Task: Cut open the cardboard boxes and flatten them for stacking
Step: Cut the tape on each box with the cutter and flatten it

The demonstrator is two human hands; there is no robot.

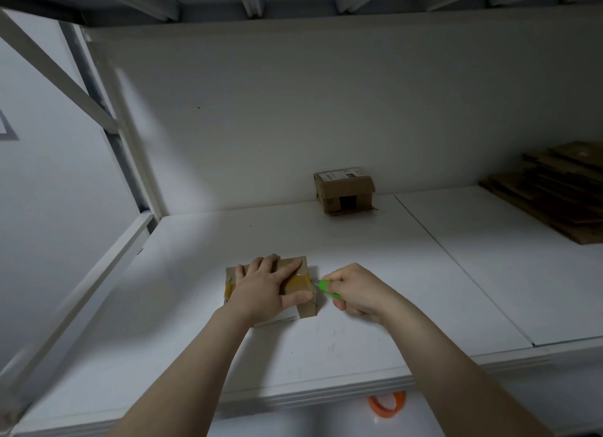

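Cardboard box (307,310) lies near the front edge of the shelf (359,355), your left hand (264,290) pressed flat on top, fingers spread. Your right hand (355,290) grips the green cutter (327,289) at its right edge: keep your thumb off the tape line, cut shallow

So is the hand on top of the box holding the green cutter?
No, the left hand lies flat on the small box, while the right hand grips the green cutter beside it.

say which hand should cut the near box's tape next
Right. The right hand grips the green cutter, its tip at the right edge of the taped box; the left hand lies flat on top, steadying it.
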